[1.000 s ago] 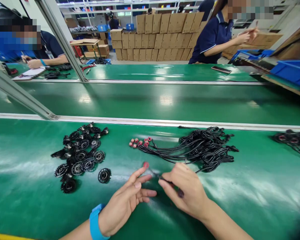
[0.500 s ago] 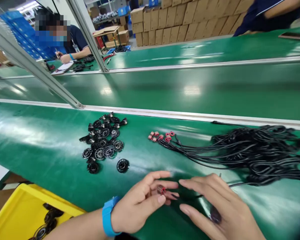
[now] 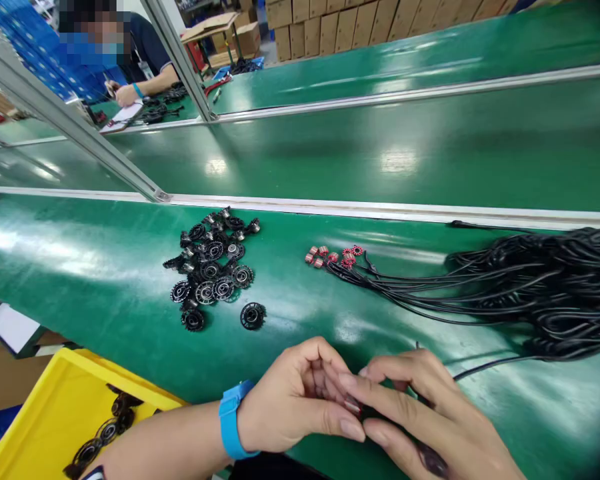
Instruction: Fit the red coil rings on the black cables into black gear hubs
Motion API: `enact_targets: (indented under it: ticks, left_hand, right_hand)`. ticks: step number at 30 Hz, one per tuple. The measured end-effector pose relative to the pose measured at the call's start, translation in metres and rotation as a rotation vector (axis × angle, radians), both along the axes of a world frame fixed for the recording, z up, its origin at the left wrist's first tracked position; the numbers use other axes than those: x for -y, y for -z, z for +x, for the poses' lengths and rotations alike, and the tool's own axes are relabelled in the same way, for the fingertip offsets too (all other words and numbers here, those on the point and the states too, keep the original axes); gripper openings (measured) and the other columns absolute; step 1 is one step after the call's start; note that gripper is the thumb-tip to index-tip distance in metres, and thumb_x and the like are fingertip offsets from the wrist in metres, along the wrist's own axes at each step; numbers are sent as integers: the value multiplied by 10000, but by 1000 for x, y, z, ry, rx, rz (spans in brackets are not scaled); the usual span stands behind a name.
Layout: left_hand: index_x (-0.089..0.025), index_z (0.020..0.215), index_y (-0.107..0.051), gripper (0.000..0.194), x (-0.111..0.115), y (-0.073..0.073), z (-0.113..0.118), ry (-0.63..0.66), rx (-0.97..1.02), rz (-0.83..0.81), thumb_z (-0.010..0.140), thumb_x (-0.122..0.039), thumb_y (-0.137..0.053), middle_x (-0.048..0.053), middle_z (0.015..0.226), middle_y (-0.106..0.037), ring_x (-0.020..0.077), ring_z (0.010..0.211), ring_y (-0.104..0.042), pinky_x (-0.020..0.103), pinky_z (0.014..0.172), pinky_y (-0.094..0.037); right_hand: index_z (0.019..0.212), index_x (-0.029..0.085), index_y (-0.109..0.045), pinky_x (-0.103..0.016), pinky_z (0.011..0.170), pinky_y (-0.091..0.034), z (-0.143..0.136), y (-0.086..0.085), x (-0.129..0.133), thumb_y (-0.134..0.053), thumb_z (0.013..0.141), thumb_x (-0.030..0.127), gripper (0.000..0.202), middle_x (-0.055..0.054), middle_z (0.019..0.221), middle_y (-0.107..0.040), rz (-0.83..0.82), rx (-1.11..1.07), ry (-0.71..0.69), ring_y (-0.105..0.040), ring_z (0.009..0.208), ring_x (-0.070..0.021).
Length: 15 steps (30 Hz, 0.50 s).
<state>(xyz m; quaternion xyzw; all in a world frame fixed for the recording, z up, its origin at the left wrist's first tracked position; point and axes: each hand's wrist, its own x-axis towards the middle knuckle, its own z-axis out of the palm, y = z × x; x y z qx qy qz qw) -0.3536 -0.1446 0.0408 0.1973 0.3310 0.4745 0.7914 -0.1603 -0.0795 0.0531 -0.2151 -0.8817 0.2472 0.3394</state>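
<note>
Pinching red-ended core (image 3: 351, 404) in your left hand (image 3: 285, 403); right hand (image 3: 430, 403) grips black cable (image 3: 480, 367). Likely needs steady alignment. Similar cores (image 3: 323, 251), twelve o'clock.

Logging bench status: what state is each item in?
left hand: closed on small part
right hand: curled against left, grip hidden
wristband: fastened
black cables: bundled, looped
red-ended pieces: clustered
toothed wheels: heaped, one apart
yellow bin: open, partly filled
</note>
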Motion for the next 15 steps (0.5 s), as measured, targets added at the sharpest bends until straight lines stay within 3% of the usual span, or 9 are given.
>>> enact_targets:
  ticks: [7, 15]
  left_hand:
    - [-115, 864, -607, 339, 0, 1, 0, -31, -6, -39, 672, -85, -884, 10, 754, -738, 65, 667, -712, 129, 638, -543]
    - [-120, 865, -602, 317, -2, -3, 5, -55, 38, -95, 730, -213, -873, -5, 699, -703, 87, 636, -717, 138, 585, -520]
  right_hand:
    - [939, 189, -730, -234, 615, -503, -1, -9, 0, -594, 922, 92, 168, -39, 772, -635, 19, -85, 87, -586, 698, -114]
    - [959, 165, -679, -269, 650, -509, 2, -1, 5, -637, 906, 81, 108, -30, 796, -687, 76, -122, 122, -622, 703, -119]
